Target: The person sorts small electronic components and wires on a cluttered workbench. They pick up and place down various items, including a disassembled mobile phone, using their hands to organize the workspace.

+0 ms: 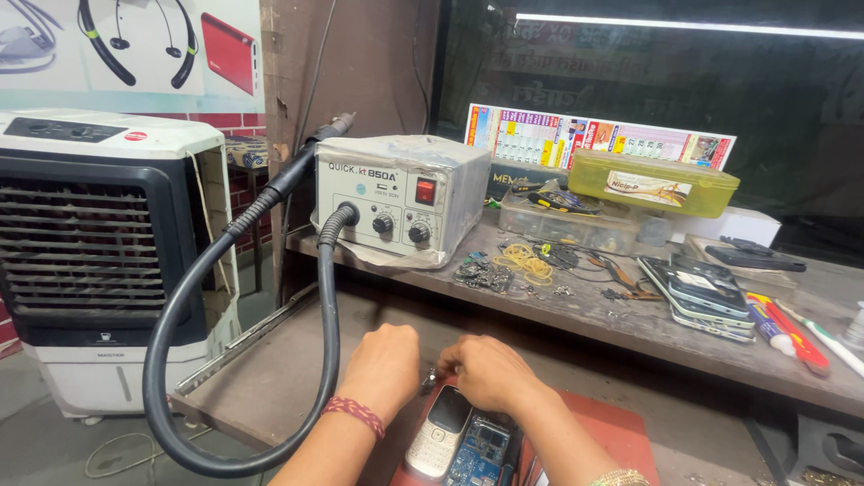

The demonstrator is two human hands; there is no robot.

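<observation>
The left hand (385,357) is curled into a loose fist and the right hand (489,369) pinches a small metal part (429,378) between them, just above the keypad phone (437,430) on the red mat (621,432). A bare circuit board (480,452) lies beside the phone; the hot-air station (396,198) stands well behind on the table (630,333).
</observation>
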